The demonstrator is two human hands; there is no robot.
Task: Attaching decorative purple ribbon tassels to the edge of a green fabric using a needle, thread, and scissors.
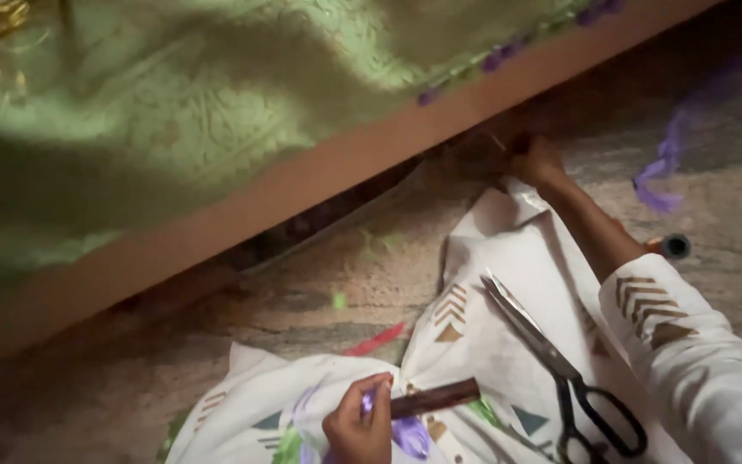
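Note:
My left hand [360,423] is closed on one end of a dark brown flat stick, like a ruler [434,399], held over white patterned cloth [508,283] on my lap, with a scrap of purple fabric pinched under the fingers. My right hand [537,161], in a white patterned sleeve, reaches forward to the shadowed gap under a brown board edge [319,176]. Its fingers are curled there, and what they touch is too dark to tell. Black-handled scissors [560,365] lie shut on the cloth between my arms.
Green embroidered fabric [182,112] covers the raised board across the top left. A purple ribbon scrap [659,176] lies on the stone floor at right, near a small dark cylinder [674,247]. A red strip [377,339] and green bits lie on the floor.

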